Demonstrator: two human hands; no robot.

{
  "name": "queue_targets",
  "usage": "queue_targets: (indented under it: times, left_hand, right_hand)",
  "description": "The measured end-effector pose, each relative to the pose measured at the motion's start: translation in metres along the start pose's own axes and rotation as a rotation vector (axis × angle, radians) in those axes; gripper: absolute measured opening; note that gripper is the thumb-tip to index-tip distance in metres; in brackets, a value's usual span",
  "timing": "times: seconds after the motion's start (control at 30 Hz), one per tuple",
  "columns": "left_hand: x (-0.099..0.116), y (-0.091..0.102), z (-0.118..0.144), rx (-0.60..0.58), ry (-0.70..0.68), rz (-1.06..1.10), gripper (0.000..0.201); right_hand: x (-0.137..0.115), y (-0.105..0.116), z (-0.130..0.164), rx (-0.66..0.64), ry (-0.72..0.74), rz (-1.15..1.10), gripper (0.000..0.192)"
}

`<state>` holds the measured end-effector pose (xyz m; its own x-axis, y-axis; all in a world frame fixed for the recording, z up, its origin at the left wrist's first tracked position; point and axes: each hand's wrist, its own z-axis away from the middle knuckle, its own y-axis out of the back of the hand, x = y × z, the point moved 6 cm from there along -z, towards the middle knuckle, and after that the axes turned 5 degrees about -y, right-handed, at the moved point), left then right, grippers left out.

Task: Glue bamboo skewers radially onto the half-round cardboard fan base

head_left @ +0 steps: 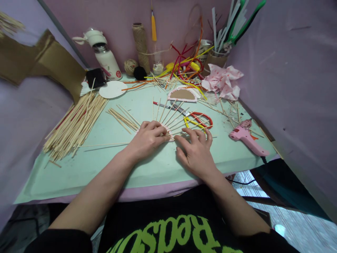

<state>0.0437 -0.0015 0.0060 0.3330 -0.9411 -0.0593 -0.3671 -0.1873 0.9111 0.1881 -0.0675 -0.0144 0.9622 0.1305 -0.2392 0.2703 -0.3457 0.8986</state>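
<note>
My left hand (151,138) lies over a half-round piece with a pink edge (170,134), its fingers together and pressing it to the table. Thin wooden sticks (172,117) fan out from that piece, away from me and to the right. My right hand (196,149) is beside it with fingers spread, the fingertips at the lowest sticks on the right. Under the fan's right side are scissors (209,121) with red and yellow handles, and a red-tipped pen (161,104). Most of the half-round piece is hidden beneath my left hand.
A big heap of sticks (76,123) lies left, with a smaller bunch (122,119) nearer. Right is a pink glue gun (247,138). Behind are a brown half-round card (182,94), white oval (113,89), bottle (107,61), twine roll (141,45) and crumpled pink tissue (223,80).
</note>
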Motion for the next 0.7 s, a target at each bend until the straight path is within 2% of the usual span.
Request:
queue_targets:
  times: [0.27,0.43,0.5,0.57,0.7]
  left_hand:
    - [-0.001,0.009,0.001,0.09,0.014,0.019,0.02]
    - [-0.015,0.021,0.004,0.266,0.189,0.077,0.012]
    - [-0.017,0.023,0.004,0.314,0.209,0.109,0.01]
    - [-0.017,0.022,0.003,0.306,0.189,0.145,0.014]
    - [-0.008,0.016,0.0,0.192,0.11,0.216,0.022]
  right_hand:
    - [0.0,0.0,0.0,-0.005,-0.001,0.004,0.031]
    - [-0.001,0.001,-0.001,0.0,-0.002,0.001,0.031]
    - [-0.001,0.001,-0.001,0.0,-0.004,-0.002,0.031]
    - [-0.001,0.001,0.0,0.001,-0.004,-0.004,0.031]
    - [-0.001,0.0,0.0,0.002,-0.002,-0.005,0.031]
